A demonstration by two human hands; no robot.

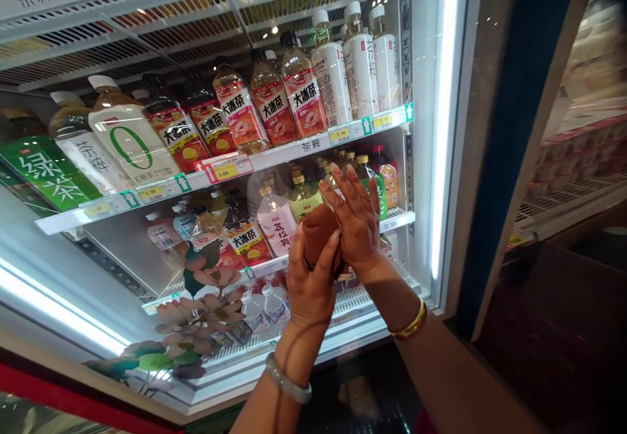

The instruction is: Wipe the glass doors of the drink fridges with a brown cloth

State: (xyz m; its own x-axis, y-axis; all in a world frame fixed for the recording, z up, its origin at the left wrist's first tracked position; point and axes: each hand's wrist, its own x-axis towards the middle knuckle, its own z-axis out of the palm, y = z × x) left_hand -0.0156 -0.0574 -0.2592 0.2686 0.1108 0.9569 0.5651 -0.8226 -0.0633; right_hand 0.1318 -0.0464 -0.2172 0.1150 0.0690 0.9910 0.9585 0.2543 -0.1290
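Note:
My left hand [313,287] is closed on a brown folded cloth [318,231], with the thumb and fingers around its lower part. Beside it, my right hand [357,218] has its fingers stretched out and pointing up. Its palm side faces the glass and its edge lies close to the cloth; whether it touches the glass I cannot tell. Both hands are in front of a lit drinks fridge. Behind them, partly hidden, stand a pink bottle [275,219] and a yellow-green bottle [302,193] on the middle shelf.
Bottled teas, such as a bottle with a red label [304,91], line the upper shelf [274,155] above my hands. Flower decals [196,316] show on the glass at lower left. The fridge's lit frame [445,120] runs along the right, with another stocked shelf [563,185] beyond.

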